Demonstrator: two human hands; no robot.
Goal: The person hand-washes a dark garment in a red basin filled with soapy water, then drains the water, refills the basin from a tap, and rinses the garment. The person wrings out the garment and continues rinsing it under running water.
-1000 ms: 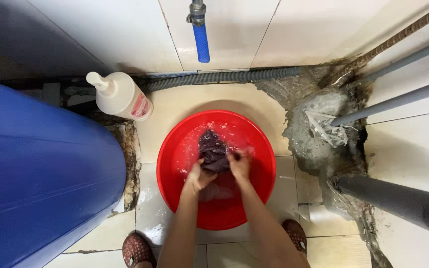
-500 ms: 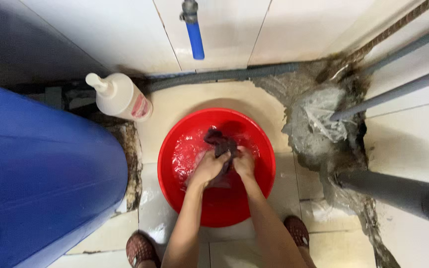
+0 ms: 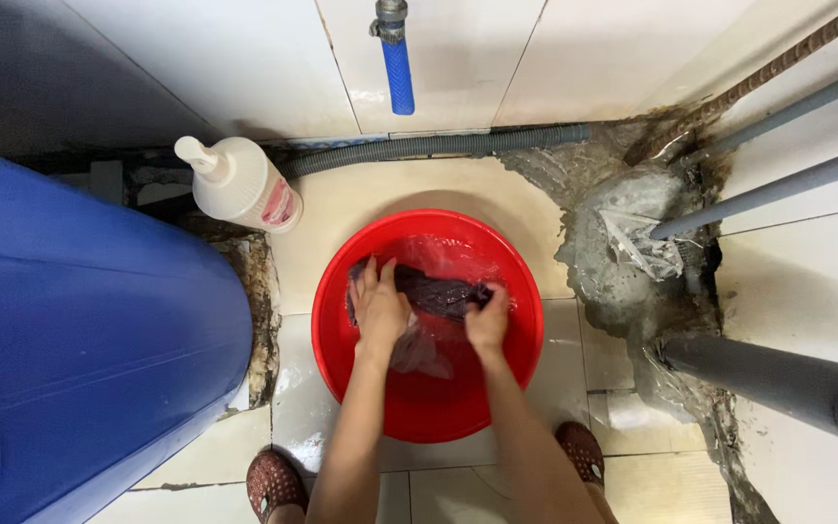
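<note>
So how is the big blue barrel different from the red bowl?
The blue barrel is much bigger and stands at the left; the red bowl is low, round and open. The bowl holds water, a dark cloth and both hands; the barrel's inside is hidden. Both look plastic.

Under the hands sits a round bright-red plastic basin [image 3: 428, 408], glossy where wet. The wet cloth [image 3: 435, 292] in it is dark purple, nearly black. Left of the hands stands a large deep-blue plastic barrel [image 3: 80, 340]. Beyond them a white pump bottle [image 3: 241, 184] carries a pink-red label, and a blue-sleeved tap [image 3: 398, 63] hangs on white wall tiles. The floor tiles [image 3: 361, 199] are cream. The slippers [image 3: 273, 483] are maroon with pale dots.
</note>
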